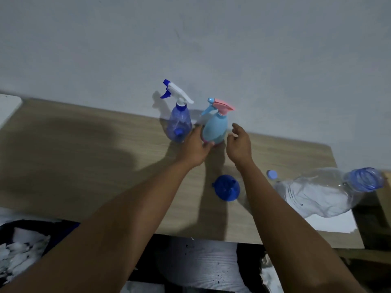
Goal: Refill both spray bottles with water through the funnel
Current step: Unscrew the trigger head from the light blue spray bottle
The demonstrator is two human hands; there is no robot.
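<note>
Two spray bottles stand upright by the wall on the wooden table [84,166]. The left one is clear blue [179,125] with a white and blue trigger head. The right one is light blue [215,127] with a pink trigger head. My left hand [195,149] touches the light blue bottle's lower left side, fingers spread. My right hand [240,144] hovers open just right of that bottle, apart from it. A blue funnel [227,188] lies on the table between my forearms. A large clear water bottle [317,193] stands at the right with its mouth open.
A small blue cap [272,174] lies on the table beside the water bottle. A white sheet [338,224] lies under the water bottle at the table's front right corner. A dark bin with white scraps [23,250] sits below the table's front edge at left.
</note>
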